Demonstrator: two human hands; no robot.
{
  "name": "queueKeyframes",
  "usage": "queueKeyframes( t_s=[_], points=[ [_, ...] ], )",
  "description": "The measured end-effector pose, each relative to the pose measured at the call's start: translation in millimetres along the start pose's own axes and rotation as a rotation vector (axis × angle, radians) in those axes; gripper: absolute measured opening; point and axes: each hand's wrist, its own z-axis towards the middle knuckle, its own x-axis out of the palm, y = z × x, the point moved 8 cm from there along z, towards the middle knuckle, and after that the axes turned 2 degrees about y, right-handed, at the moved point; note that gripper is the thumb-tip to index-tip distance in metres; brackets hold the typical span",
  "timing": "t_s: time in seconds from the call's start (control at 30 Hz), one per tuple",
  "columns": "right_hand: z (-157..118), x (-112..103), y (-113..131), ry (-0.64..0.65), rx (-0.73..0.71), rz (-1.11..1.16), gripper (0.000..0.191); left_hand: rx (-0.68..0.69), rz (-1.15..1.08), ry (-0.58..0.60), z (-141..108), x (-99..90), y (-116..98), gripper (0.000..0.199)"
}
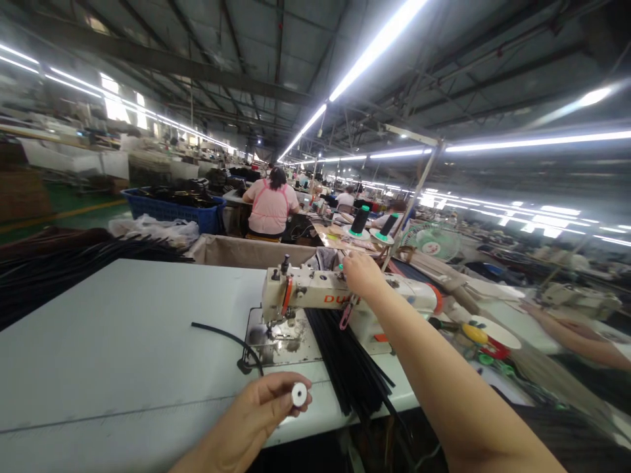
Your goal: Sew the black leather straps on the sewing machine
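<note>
A white bobbin [299, 394], seen end-on with a dark central hole, is held in front of the near edge of the sewing table [123, 328]. It is grasped between the thumb and fingers of the left hand [256, 407]. By its size against the fingertips, it is judged light, rigid and easily rolled; it is best taken by the rim or by both flat faces, since a smooth rim may slip under a loose pinch.

The right hand [363, 276] is placed at the top of the sewing machine [315, 286], beside a small green piece [340, 267]. Its fingers are bent, but whether anything is gripped cannot be told.

The machine's rounded, off-white body is marked with orange lettering, and its metal bed plate [290, 345] is stained dark. Long, flat black strips [345, 361] are bundled beneath the machine arm and draped over the table edge; limp, flexible handling is suggested. A single black cord [227, 336] is curved across the smooth, pale tabletop, its bend suggesting some springiness. Black thread cones [361, 220], tapered and green-tipped, are stood behind the machine.
</note>
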Motion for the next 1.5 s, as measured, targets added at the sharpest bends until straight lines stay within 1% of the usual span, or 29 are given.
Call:
queueKeyframes(
  t_s=[0.1,0.17,0.23,0.3,0.4,0.47,0.53,0.6,0.67,0.73,0.8,0.83,0.9,0.97,1.0,1.1,1.17,1.2,1.27,1.3,1.4,1.5],
  points=[
    [-2,1,0,0.024,0.024,-0.022,0.032,0.007,0.017,-0.01,1,1.5,-1,0.05],
    [-3,-2,-2,0.002,0.052,-0.038,0.035,0.014,0.007,-0.013,2,0.0,-1,0.052],
    [-3,-5,0,-0.019,0.042,-0.039,0.037,0.005,0.017,0.021,2,2.1,2,0.052],
    [-2,-5,2,-0.002,0.025,-0.027,0.034,-0.016,0.036,0.054,3,5.2,4,0.052],
    [-2,-4,-1,0.026,0.069,-0.023,0.03,-0.015,0.033,0.013,2,3.3,5,0.053],
    [-3,-6,-1,0.003,0.087,-0.03,0.033,-0.002,0.049,-0.021,2,0.8,4,0.054],
    [-3,-8,2,-0.019,0.055,-0.028,0.036,-0.012,0.087,-0.007,2,0.7,5,0.053],
    [-2,-6,4,-0.008,0.02,-0.014,0.033,-0.03,0.109,0.018,2,0.1,7,0.051],
    [-1,-4,1,0.005,0.029,-0.005,0.031,-0.027,0.095,0.013,2,-2.7,6,0.049],
    [-1,-4,-2,-0.021,0.058,-0.001,0.033,-0.014,0.077,0.011,3,-3.9,4,0.049],
    [-3,-5,0,-0.074,0.058,0.013,0.035,-0.028,0.069,0.038,4,-1.3,6,0.048],
    [-3,-6,3,-0.098,0.043,0.028,0.034,-0.044,0.065,0.056,5,0.4,8,0.047],
    [-6,-5,8,-0.126,0.005,0.076,0.026,-0.068,0.039,0.071,6,1.4,10,0.045],
    [-12,-4,8,-0.137,-0.012,0.142,0.018,-0.076,-0.004,0.06,5,-2.8,10,0.045],
    [-16,-3,6,-0.144,-0.007,0.179,0.018,-0.075,-0.026,0.048,3,-6.7,8,0.044],
    [-40,1,-9,-0.215,0.086,0.298,0.027,-0.1,-0.057,0.042,-10,-20.2,5,0.042],
    [-63,9,-20,-0.278,0.201,0.387,0.034,-0.173,-0.04,0.091,-23,-25.4,10,0.041],
    [-73,18,-25,-0.293,0.261,0.438,0.034,-0.215,-0.037,0.119,-30,-27.0,14,0.043],
    [-90,42,-30,-0.277,0.362,0.563,0.033,-0.274,-0.054,0.148,-42,-29.7,20,0.044],
    [-94,57,-30,-0.251,0.389,0.642,0.034,-0.29,-0.066,0.155,-46,-30.3,22,0.045],
    [-94,101,-16,-0.192,0.385,0.941,0.038,-0.304,-0.053,0.188,-49,-28.2,24,0.05],
    [-89,128,0,-0.243,0.38,1.246,0.05,-0.315,-0.005,0.228,-46,-23.2,22,0.054]
  ],
)
